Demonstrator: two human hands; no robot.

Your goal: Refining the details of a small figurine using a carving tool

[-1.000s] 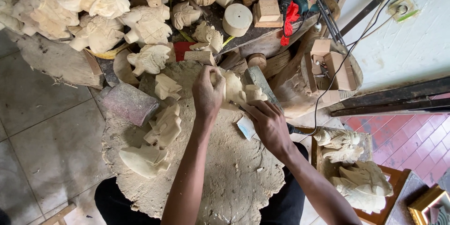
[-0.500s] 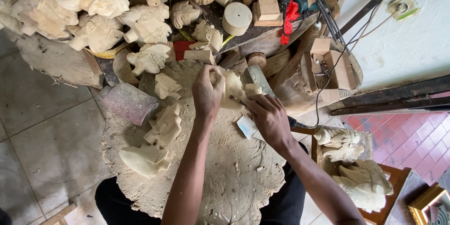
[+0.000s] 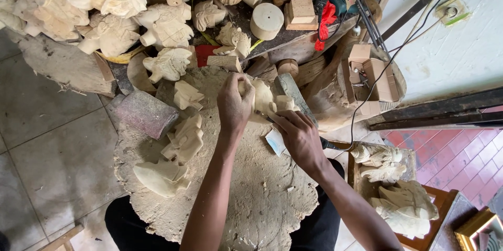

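Left hand: the left hand is down on the pale unfinished wooden carving, fingers curled tight over its near end, pinning it to the block.
Right hand: the right hand sits just beside it, fingers closed around a slim dark-handled carving tool; the tip runs in under the hand toward the carving, and I cannot tell where it meets the wood.
Carving: it lies at the far edge of the round, sawdust-covered tree-stump work block, between the two hands, touching the left palm.
On the block: a small white scrap of paper or sandpaper lies under the right wrist; three rough pale wooden figures rest to the left, well apart from the hands.
Left edge: a grey-red sharpening stone slab leans beside the block.
Behind: a heap of cream carved wooden statuettes and a pale round wooden disc crowd the bench.
Right side: an open brown cardboard box, and lower down, more finished pale carvings in a wooden tray.
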